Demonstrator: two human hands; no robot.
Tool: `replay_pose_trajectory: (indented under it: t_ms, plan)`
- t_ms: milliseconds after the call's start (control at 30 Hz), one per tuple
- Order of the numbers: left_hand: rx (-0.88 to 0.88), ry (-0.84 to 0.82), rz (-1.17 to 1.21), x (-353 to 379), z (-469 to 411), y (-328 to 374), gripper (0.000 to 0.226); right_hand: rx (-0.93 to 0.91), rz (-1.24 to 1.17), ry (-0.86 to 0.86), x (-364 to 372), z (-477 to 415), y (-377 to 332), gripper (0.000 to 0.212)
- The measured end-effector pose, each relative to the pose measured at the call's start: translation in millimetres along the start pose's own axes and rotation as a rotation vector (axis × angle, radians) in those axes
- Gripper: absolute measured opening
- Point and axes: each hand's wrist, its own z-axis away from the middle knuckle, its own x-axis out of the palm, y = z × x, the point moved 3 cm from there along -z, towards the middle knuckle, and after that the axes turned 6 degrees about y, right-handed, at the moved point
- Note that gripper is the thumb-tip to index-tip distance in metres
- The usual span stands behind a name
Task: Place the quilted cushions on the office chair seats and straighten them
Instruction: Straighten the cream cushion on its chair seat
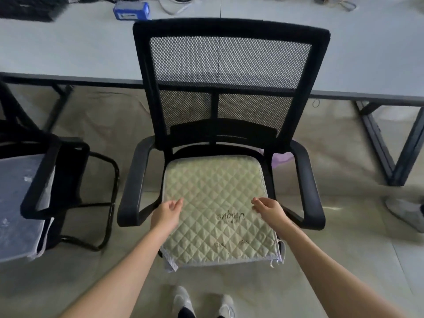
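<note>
Obs: cushion (215, 191) lies on chair (307, 180), front edge overhanging, so I judge straightening pending. L hand (167, 213) & R hand (269, 211) poised over its sides, fingers (177, 203) loose, gripping nothing.

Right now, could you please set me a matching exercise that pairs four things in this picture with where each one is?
Things:
1. quilted cushion
2. blue box
3. left hand
4. shoes

Places:
A. on the grey table, behind the chair back
B. on the floor, at the bottom edge of the view
C. on the seat of the office chair
D. at the cushion's left edge, near its front

Pairs: 1-C, 2-A, 3-D, 4-B
</note>
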Motion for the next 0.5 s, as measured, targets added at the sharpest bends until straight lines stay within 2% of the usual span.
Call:
replay_pose_trajectory:
  t_ms: [100, 233, 333, 400, 500]
  plan:
    - [0.078, 0.027, -0.044, 20.1, -17.7, -20.2, 0.048, -0.165, 0.188, 0.066, 17.1, -24.1, 14.3, 0.037]
    - [0.109, 0.028, -0.157, 45.9, -36.4, -52.4, 0.059, -0.318, 0.374, 0.078, 37.5, -49.1, 42.7, 0.049]
    - [0.138, 0.048, -0.256, 61.3, -47.0, -73.4, 0.059, -0.329, 0.456, 0.092, 45.8, -62.5, 68.2, 0.061]
    - [0.126, 0.052, -0.277, 68.6, -55.3, -87.0, 0.060, -0.330, 0.502, 0.112, 48.1, -69.8, 82.5, 0.059]
    - [0.121, 0.176, -0.106, 76.2, -62.9, -97.4, 0.064, -0.283, 0.425, 0.311, 47.3, -76.6, 94.7, 0.064]
